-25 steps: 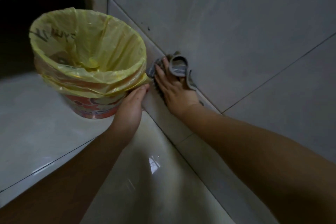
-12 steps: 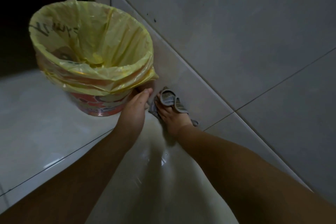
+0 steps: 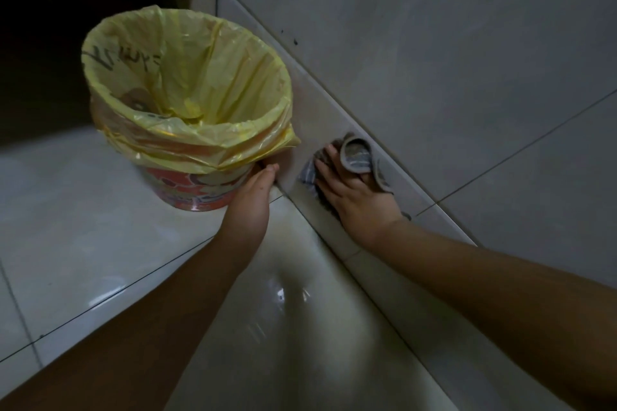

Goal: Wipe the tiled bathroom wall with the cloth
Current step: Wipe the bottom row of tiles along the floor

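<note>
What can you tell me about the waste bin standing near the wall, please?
The waste bin is small and round, with an orange-red printed body. A yellow plastic bag with dark lettering lines it and folds down over the rim in crumpled layers. It stands on the pale glossy floor, close to the grey tiled wall. The left hand rests against its lower side.

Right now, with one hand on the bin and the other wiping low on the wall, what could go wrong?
The left hand only touches the side of the bin; a harder push might tip it and shift the loose yellow liner. The cloth lies bunched over the right hand, so it may slip off or skip patches of the wall. The glossy floor could prove slippery if water gets on it.
</note>
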Demonstrator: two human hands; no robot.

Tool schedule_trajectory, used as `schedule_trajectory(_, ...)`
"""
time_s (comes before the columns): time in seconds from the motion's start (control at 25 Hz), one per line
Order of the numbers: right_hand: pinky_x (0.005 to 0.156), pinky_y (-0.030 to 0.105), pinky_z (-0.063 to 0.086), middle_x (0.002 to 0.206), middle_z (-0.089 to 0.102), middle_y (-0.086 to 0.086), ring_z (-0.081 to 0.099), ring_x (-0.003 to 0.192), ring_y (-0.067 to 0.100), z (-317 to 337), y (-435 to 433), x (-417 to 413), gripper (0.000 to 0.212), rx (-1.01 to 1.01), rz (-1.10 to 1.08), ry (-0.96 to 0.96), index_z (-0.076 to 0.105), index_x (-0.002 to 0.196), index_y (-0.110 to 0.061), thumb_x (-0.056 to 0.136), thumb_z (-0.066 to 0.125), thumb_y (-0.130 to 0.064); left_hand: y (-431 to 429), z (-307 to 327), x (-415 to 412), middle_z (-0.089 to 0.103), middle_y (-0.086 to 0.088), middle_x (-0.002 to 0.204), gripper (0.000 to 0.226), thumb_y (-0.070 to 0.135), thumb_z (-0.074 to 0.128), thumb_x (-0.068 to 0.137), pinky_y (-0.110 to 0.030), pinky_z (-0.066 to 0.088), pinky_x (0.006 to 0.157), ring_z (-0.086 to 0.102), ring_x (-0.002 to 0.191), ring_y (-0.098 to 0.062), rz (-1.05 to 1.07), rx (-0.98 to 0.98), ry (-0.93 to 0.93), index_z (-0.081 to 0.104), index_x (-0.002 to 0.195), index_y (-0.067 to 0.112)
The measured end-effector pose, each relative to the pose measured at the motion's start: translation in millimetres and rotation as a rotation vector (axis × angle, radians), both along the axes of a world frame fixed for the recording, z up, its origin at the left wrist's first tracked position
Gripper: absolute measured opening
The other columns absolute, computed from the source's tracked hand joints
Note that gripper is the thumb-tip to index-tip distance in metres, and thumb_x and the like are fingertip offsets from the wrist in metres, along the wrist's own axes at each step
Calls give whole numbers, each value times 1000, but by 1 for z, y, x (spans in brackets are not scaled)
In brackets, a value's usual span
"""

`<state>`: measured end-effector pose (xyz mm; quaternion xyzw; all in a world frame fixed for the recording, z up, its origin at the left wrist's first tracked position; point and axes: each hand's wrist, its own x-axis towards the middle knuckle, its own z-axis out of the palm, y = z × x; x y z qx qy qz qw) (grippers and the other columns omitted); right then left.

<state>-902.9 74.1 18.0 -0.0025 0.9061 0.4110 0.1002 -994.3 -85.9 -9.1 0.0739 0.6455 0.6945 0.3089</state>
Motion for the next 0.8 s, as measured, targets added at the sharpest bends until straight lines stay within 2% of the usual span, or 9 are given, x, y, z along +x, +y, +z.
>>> schedule_trajectory(0.12, 116, 63, 2, 160, -20, 13, -19, 146, 37, -27, -9, -35, 61, -54, -95, -143, -7, 153, -7, 103, 26, -16, -2, -5, -2, 54, 13, 133, 37, 32, 34, 106, -39, 29, 119, 45, 130, -5, 2, -8, -5, 57, 134, 25)
schedule_trajectory(0.32, 115, 58, -3, 160, -19, 14, -13, 148, 37, -74, -12, -19, 69, -110, -196, -287, -14, 152, -4, 101, 29, -21, -6, -12, -5, 49, 9, 144, 39, 32, 31, 107, -42, 26, 120, 41, 137, -9, -9, -46, 18, 55, 137, 24)
schedule_trajectory(0.44, 116, 56, 1, 161, -12, 16, -6, 148, 37, -75, -12, 19, 67, -144, -217, -347, -7, 153, -2, 101, 32, -21, -2, -4, -2, 47, 10, 147, 41, 41, 36, 104, -37, 27, 118, 42, 135, -7, -20, -5, -80, 55, 138, 27)
schedule_trajectory(0.52, 115, 54, 20, 160, 17, 17, 20, 146, 35, -71, -8, 43, 66, -201, -149, -226, 24, 151, -1, 94, 46, -23, 3, 3, 4, 47, 10, 148, 44, 43, 36, 103, -31, 29, 112, 44, 130, -4, -38, 42, -140, 54, 140, 27)
schedule_trajectory(0.56, 109, 55, 32, 153, 36, 16, 36, 140, 34, -65, -4, 53, 60, -218, -116, -113, 43, 144, -2, 88, 48, -23, 6, 7, 7, 48, 10, 147, 45, 42, 34, 104, -30, 30, 110, 45, 129, -4, -52, 61, -152, 53, 141, 25)
schedule_trajectory(0.6, 104, 58, 41, 147, 45, 15, 44, 135, 35, -57, 1, 62, 55, -246, -47, 2, 52, 137, -3, 86, 40, -19, 9, 11, 9, 49, 10, 147, 46, 41, 33, 104, -31, 29, 112, 44, 130, -4, -66, 71, -157, 52, 142, 23)
schedule_trajectory(0.68, 104, 62, 38, 152, 39, 17, 34, 141, 38, -35, 17, 70, 58, -232, 42, 139, 47, 141, -3, 87, 28, -7, 14, 19, 15, 48, 9, 148, 47, 40, 31, 105, -36, 27, 118, 41, 137, -7, -86, 77, -150, 49, 144, 20)
schedule_trajectory(0.76, 112, 64, 20, 158, 26, 15, 15, 147, 36, -6, 21, 65, 59, -144, 93, 254, 37, 148, -6, 89, 38, -7, 20, 29, 21, 46, 8, 150, 47, 39, 33, 105, -37, 25, 120, 39, 139, -8, -86, 93, -137, 48, 145, 19)
schedule_trajectory(0.8, 113, 65, 18, 160, 19, 16, 8, 147, 38, 1, 18, 61, 61, -107, 96, 241, 30, 150, -6, 90, 41, -8, 24, 35, 25, 45, 8, 151, 46, 38, 36, 105, -37, 24, 120, 39, 139, -8, -73, 99, -115, 47, 146, 20)
